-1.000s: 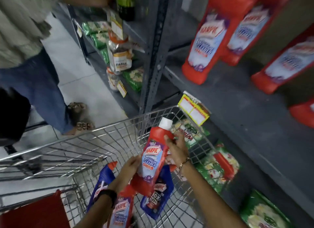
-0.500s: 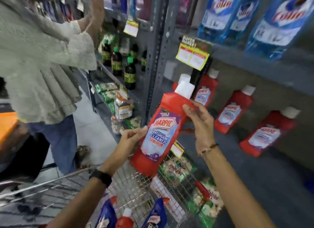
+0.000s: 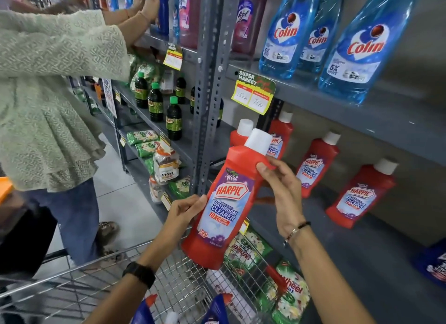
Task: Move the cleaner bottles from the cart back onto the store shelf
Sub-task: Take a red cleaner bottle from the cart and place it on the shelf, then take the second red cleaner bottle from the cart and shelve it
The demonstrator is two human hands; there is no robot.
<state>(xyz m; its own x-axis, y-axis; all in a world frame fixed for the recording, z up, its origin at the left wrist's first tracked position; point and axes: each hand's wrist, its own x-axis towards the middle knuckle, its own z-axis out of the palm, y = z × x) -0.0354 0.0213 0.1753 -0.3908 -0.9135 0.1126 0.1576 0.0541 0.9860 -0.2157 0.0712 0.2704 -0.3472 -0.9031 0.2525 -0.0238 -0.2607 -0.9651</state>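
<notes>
A red Harpic bathroom cleaner bottle [image 3: 223,203] with a white cap is held tilted in the air between the wire cart [image 3: 183,285] and the grey store shelf [image 3: 357,258]. My left hand [image 3: 185,211] grips its lower left side. My right hand [image 3: 281,191] holds its shoulder near the cap. Several more red Harpic bottles [image 3: 316,166] stand on that shelf behind it. Two blue cleaner bottles [image 3: 217,310] poke up from the cart at the bottom edge.
A person in a pale green top [image 3: 55,94] stands on the left, hands on an upper shelf. Blue Colin bottles [image 3: 357,43] fill the shelf above. Green detergent packs [image 3: 287,292] lie on the lower shelf beside the cart. A steel upright [image 3: 205,106] divides the shelving.
Both hands have lifted the red bottle out of the cart and up toward the shelf of red bottles. The view has tilted upward with it.
</notes>
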